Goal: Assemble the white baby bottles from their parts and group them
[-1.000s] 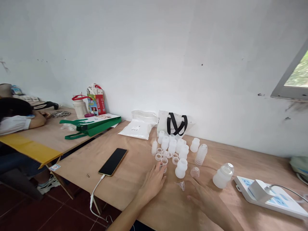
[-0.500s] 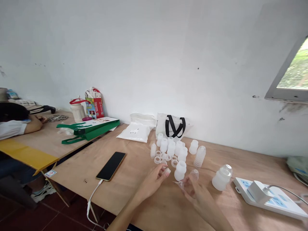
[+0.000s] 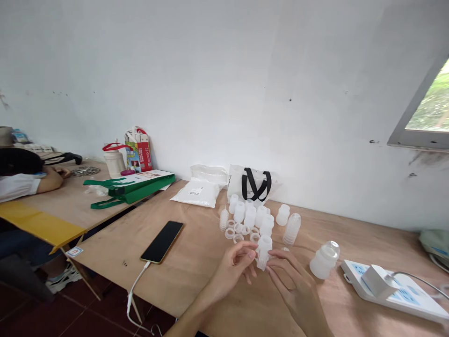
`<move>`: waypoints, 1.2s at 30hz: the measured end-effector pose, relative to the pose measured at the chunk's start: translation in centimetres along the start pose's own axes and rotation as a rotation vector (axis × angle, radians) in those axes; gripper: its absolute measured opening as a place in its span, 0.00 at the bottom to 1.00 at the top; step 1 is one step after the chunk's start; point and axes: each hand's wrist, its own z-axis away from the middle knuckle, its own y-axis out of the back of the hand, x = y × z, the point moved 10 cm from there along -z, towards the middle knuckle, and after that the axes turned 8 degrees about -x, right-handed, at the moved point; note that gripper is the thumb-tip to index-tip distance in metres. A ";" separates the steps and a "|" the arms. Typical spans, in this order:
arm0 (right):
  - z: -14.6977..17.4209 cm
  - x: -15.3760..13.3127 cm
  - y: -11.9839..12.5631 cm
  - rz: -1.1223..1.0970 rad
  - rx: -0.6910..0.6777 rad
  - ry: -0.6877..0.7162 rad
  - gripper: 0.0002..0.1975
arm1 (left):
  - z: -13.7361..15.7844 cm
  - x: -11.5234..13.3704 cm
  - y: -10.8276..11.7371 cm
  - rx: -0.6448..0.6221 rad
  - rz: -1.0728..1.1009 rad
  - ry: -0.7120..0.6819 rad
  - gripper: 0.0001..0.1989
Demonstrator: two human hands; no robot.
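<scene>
My left hand [image 3: 235, 266] and my right hand [image 3: 289, 276] meet at the front of the table, fingertips closed on a small translucent ribbed screw ring [image 3: 261, 263]. Whether the soft clear teat sits inside the ring is hidden by my fingers. Just behind it a frosted baby bottle [image 3: 265, 242] stands upright without a cap. More open bottles [image 3: 249, 216] stand in a cluster farther back, with loose rings [image 3: 229, 233] lying before them. Behind my right hand, part of a clear dome cover [image 3: 286, 249] shows.
Stacked rings [image 3: 223, 220] and a stack of clear covers [image 3: 292, 228] flank the bottles. A capped bottle [image 3: 324, 260] and a power strip [image 3: 396, 290] are at right, a charging phone [image 3: 162, 242] at left. White packages [image 3: 196, 193] lie behind; a person rests at the far-left table.
My hands have come together in front of the nearest bottle. The ring in my left hand and the clear teat from my right have been brought to one spot.
</scene>
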 end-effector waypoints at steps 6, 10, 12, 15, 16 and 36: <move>-0.2 -0.5 0.2 -0.077 0.065 0.011 0.08 | 0.5 0.0 -1.1 -0.066 0.019 0.033 0.34; -0.2 -0.7 0.6 -0.163 0.101 0.013 0.07 | 0.0 0.0 -1.0 -0.074 0.116 0.003 0.33; 0.0 -0.4 0.7 -0.220 0.123 -0.009 0.06 | -0.2 -0.1 -0.7 -0.066 0.137 0.008 0.34; 0.4 0.4 0.9 -0.308 0.161 -0.073 0.06 | -0.3 -0.3 -0.2 -0.044 0.131 0.015 0.33; 0.5 0.5 0.9 -0.336 0.172 -0.080 0.07 | -0.3 -0.5 -0.1 -0.041 0.126 0.022 0.33; 0.2 0.2 0.0 -0.330 0.170 -0.045 0.09 | 1.1 1.0 -1.9 -0.133 -0.046 0.032 0.31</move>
